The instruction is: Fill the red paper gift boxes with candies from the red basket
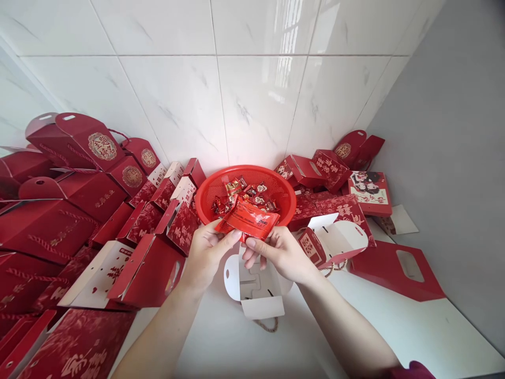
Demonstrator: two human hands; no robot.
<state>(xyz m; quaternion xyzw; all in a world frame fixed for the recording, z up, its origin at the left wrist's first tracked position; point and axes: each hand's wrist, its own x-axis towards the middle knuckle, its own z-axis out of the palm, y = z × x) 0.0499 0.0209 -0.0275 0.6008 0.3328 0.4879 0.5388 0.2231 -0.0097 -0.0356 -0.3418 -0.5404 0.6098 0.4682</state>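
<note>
A: What do both hands hold?
B: A shiny red packet [252,218], gripped between the left hand [204,255] and the right hand [287,253], thumbs pressed on its near edge.

A: And where is the packet?
B: Off the surface [213,339], overlapping the near side of a red plastic basket [203,202] in this view; how high it is held cannot be told.

A: What fills the basket?
B: Small wrapped sweets [259,200], mostly red, with a gold one [233,187] among them.

A: Below the hands?
B: An open box [256,284], white inside, its flaps spread and a rope handle [266,327] at the near side. A second open box [341,239] lies tilted to the right of the basket.

A: The surroundings?
B: Red gift boxes [87,195] crowd the left side, many with rope handles or printed lettering. More boxes [331,168] stand on the right, near a flat red box [394,268] with a cut-out window. White tiles [169,95] line the wall behind.
</note>
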